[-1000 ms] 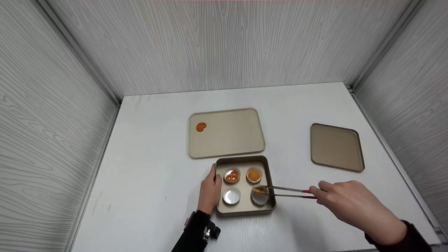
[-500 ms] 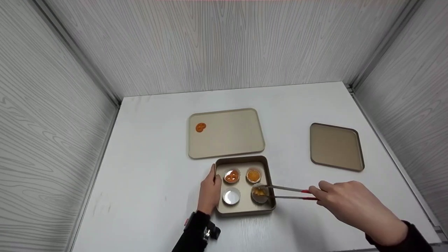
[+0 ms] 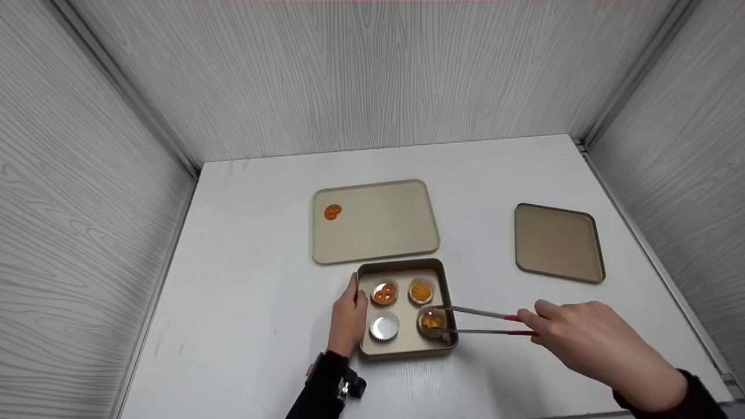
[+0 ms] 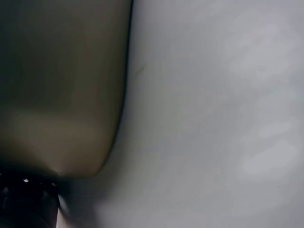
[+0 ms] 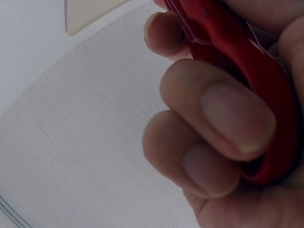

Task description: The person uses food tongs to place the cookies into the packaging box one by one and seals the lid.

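Already three of the four paper cups in the square tin [image 3: 403,265] held an orange cookie, and only the near-left cup [image 3: 385,327] stood empty. The tin sat near the front edge of the table [image 3: 250,302], about midway between its left and right edges. The right hand [image 3: 588,343] gripped the red handle of a pair of tongs [image 3: 483,323], fingers curled round it as the right wrist view showed plainly, and the metal tips stood slightly parted around the cookie [image 3: 431,320] in the near-right cup. Whether that cookie was fully let go could not be told. The left hand [image 3: 348,314] lay against the tin's left wall with straight, relaxed fingers, steadying it rather than grasping; its wrist view showed only the blurred tin wall and table. One more cookie [image 3: 332,212] lay on the left part of the flat tray [image 3: 384,224] just behind the tin, which I judged the likely piece for the last cup. A smaller tray [image 3: 559,243] rested well apart toward the right edge, holding nothing. By my reckoning the filling was about three quarters done.
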